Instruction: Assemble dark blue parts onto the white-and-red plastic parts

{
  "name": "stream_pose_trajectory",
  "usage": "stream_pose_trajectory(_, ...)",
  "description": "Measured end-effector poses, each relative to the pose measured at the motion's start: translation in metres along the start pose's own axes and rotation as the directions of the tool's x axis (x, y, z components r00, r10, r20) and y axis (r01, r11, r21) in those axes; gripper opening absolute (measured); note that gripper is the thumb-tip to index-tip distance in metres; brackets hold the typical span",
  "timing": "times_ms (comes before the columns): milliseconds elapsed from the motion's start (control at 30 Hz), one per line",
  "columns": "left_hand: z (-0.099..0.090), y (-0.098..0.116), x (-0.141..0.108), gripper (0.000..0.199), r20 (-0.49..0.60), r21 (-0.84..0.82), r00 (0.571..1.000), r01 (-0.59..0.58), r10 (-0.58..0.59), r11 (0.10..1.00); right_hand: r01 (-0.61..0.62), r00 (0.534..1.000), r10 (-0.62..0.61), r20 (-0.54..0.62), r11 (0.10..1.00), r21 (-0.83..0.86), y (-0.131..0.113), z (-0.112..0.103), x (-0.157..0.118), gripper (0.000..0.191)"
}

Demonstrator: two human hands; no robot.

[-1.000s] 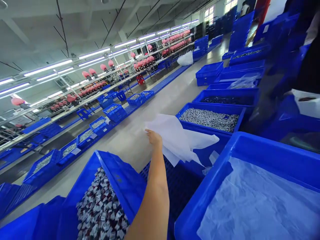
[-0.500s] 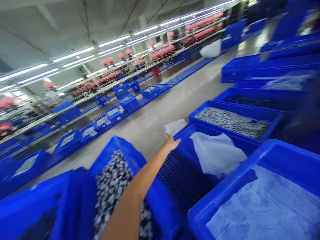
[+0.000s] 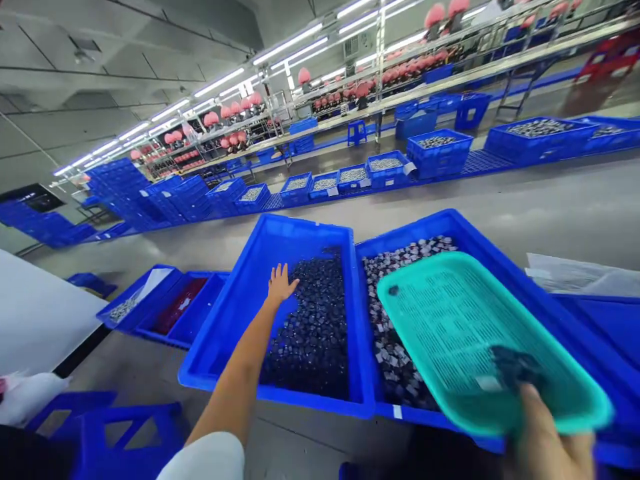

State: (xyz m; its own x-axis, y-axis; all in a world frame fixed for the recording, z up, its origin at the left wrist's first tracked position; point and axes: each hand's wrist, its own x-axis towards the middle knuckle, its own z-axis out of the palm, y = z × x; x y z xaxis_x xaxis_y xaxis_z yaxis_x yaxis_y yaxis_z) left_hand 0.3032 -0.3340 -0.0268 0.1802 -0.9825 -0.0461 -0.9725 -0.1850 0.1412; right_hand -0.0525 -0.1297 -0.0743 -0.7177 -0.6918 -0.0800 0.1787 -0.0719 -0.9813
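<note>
My left hand (image 3: pixel 281 287) reaches out with fingers spread over a blue bin (image 3: pixel 240 293), near the edge of a heap of small dark pieces (image 3: pixel 320 320) inside it. Nothing is in that hand. At the lower right, my right hand (image 3: pixel 550 440) grips the near rim of a shallow turquoise basket (image 3: pixel 450 313), its thumb over the edge. A dark clump (image 3: pixel 517 367) and a small pale piece lie in the basket near the thumb. Below the basket is a second blue bin (image 3: pixel 450 227) holding light and dark small pieces (image 3: pixel 395 347).
Smaller blue bins (image 3: pixel 187 277) stand on the left, beyond a blue stool (image 3: pixel 130 413). White sheets (image 3: pixel 585 273) lie on a bin at the right. Across the aisle, filled blue crates (image 3: pixel 385 173) line a low roller conveyor (image 3: pixel 485 162). Stacked crates (image 3: pixel 117 187) rise at the far left.
The view has swung left to other bins. The outstretched arm has moved from beside a white sheet to over the dark pieces. The turquoise basket and my right hand have come into view.
</note>
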Motion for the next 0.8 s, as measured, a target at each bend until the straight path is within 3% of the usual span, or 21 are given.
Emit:
stream_pose_trajectory(133,0.031,-0.006,0.019,0.076,0.124,0.006,0.986,-0.111,0.109,0.994,0.236,0.969,-0.23,0.091,0.97,-0.061,0.029,0.122,0.027,0.065)
stream_pose_trajectory(200,0.043,-0.008,0.005,0.091,0.209,-0.006,0.953,-0.224,0.22,0.975,0.338,0.933,-0.316,0.172,0.934,-0.114,0.041,0.18,0.043,0.06)
stream_pose_trajectory(233,0.05,-0.012,-0.008,0.098,0.261,-0.019,0.912,-0.322,0.315,0.947,0.395,0.907,-0.362,0.215,0.908,-0.138,0.046,0.208,0.051,0.057)
stream_pose_trajectory(267,0.056,-0.017,-0.024,0.104,0.31,-0.033,0.843,-0.453,0.44,0.891,0.454,0.876,-0.407,0.259,0.877,-0.16,0.05,0.233,0.057,0.055)
stream_pose_trajectory(300,0.063,-0.023,-0.041,0.107,0.352,-0.048,0.743,-0.593,0.569,0.804,0.511,0.841,-0.448,0.304,0.841,-0.177,0.054,0.255,0.063,0.053)
stream_pose_trajectory(367,0.077,-0.038,-0.073,0.108,0.389,-0.038,0.499,-0.831,0.774,0.555,0.617,0.759,-0.512,0.402,0.762,-0.196,0.06,0.289,0.073,0.05)
stream_pose_trajectory(400,0.083,-0.045,-0.085,0.108,0.39,-0.016,0.419,-0.887,0.82,0.461,0.663,0.715,-0.532,0.454,0.722,-0.199,0.063,0.301,0.077,0.049)
stream_pose_trajectory(433,0.089,-0.05,-0.094,0.108,0.384,0.011,0.377,-0.915,0.843,0.404,0.704,0.668,-0.542,0.509,0.681,-0.199,0.068,0.309,0.08,0.048)
stream_pose_trajectory(533,0.102,-0.058,-0.102,0.107,0.37,0.029,0.38,-0.917,0.848,0.398,0.801,0.528,-0.529,0.665,0.57,-0.182,0.084,0.314,0.089,0.045)
stream_pose_trajectory(633,0.108,-0.056,-0.098,0.101,0.381,-0.015,0.387,-0.906,0.84,0.424,0.856,0.414,-0.489,0.767,0.495,-0.147,0.098,0.304,0.093,0.045)
stream_pose_trajectory(733,0.113,-0.055,-0.097,0.098,0.376,-0.049,0.455,-0.86,0.807,0.507,0.879,0.343,-0.449,0.825,0.462,-0.113,0.1,0.289,0.092,0.052)
stream_pose_trajectory(800,0.116,-0.055,-0.097,0.097,0.36,-0.059,0.514,-0.821,0.779,0.568,0.881,0.323,-0.425,0.846,0.462,-0.104,0.098,0.278,0.089,0.056)
